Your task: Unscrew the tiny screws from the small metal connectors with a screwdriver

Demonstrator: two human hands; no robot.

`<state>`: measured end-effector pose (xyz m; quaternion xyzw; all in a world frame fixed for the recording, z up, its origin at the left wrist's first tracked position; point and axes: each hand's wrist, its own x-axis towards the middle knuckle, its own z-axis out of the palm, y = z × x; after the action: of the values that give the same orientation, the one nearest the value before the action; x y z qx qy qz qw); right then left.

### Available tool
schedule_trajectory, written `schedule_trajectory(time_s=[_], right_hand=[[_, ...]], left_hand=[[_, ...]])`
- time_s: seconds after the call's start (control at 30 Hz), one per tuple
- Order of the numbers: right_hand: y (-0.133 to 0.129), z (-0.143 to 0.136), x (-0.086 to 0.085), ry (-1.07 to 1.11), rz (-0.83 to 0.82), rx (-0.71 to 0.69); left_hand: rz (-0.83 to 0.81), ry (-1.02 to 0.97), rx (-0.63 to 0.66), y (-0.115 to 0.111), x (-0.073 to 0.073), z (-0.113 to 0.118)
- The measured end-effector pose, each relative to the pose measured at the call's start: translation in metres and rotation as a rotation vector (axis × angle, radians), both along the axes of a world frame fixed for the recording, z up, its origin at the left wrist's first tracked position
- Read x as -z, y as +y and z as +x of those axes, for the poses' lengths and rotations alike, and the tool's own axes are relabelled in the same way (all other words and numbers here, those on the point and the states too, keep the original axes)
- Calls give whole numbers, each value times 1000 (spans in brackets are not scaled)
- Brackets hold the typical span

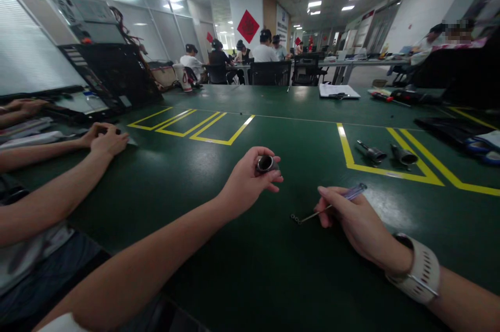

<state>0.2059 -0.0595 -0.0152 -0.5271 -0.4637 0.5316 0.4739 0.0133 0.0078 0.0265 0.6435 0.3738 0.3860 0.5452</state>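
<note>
Head-worn view, facing forward, down across table (172,181)

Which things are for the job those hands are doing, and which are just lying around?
Probably for the job:
grey hollow metal part, left hand
thin purple-handled metal tool, right hand
small dark ring-like pieces at its tip
two similar grey metal parts within yellow tape

Probably lying about:
white flat papers

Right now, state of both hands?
Left hand: closed around a hollow dark cylindrical part.
Right hand: closed on a slim purple-handled tool, pointed toward small dark rings.
</note>
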Motion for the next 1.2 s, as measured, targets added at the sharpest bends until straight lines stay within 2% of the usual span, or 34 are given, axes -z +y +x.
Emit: schedule_trajectory(time_s=[0.23,0.37,0.5,0.8,0.97,1.2], right_hand=[[-4,0,-3,-284,79,-41],[-14,-5,-5,-549,293,-68],[-20,-8,-6,-676,610,-88],[-27,-6,-7,-699,1022,-95],[-29,-8,-4,-760,1093,-135],[-27,-10,-7,-777,1057,-117]], left_hand=[[-272,-184,31,0,-3,-3],[-386,-244,65,-4,-3,-1],[-382,-212,51,-3,1,0],[-312,-43,67,0,14,2],[-319,-6,57,-4,13,7],[-350,73,90,-12,8,9]])
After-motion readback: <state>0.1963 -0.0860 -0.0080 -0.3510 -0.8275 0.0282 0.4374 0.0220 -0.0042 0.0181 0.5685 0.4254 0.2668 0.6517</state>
